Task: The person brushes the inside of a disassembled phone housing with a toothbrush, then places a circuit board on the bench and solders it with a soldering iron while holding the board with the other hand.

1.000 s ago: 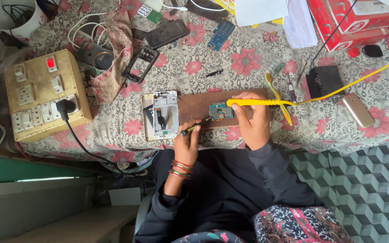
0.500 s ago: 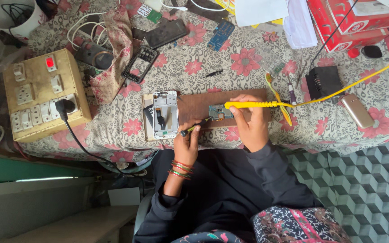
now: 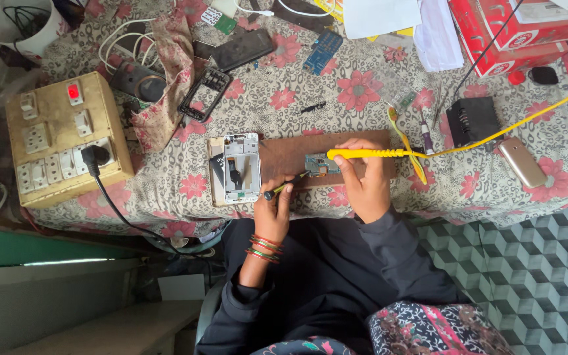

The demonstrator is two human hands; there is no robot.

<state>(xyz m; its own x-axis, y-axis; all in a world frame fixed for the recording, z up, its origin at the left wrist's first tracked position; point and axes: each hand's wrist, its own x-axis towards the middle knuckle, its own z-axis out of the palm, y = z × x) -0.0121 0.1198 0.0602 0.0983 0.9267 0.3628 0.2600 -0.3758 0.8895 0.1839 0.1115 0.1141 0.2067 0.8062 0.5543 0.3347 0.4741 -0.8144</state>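
Floral cloth (image 3: 376,98); right hand (image 3: 366,181) grips yellow soldering iron (image 3: 363,154) lying left-right, tip left; left hand (image 3: 274,210) pinches tweezers (image 3: 286,186)

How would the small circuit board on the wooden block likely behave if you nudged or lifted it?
The circuit board looks thin and small, so probably light and quick to slide on the smooth wooden block. It lies flat, so it should not roll. Its exposed parts suggest it is fragile; the right hand seems to steady it.

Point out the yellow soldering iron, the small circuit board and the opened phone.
yellow soldering iron (image 3: 363,153), head view, middle of its handle
small circuit board (image 3: 317,164), head view, its bare left part
opened phone (image 3: 240,167), head view, centre of its open back
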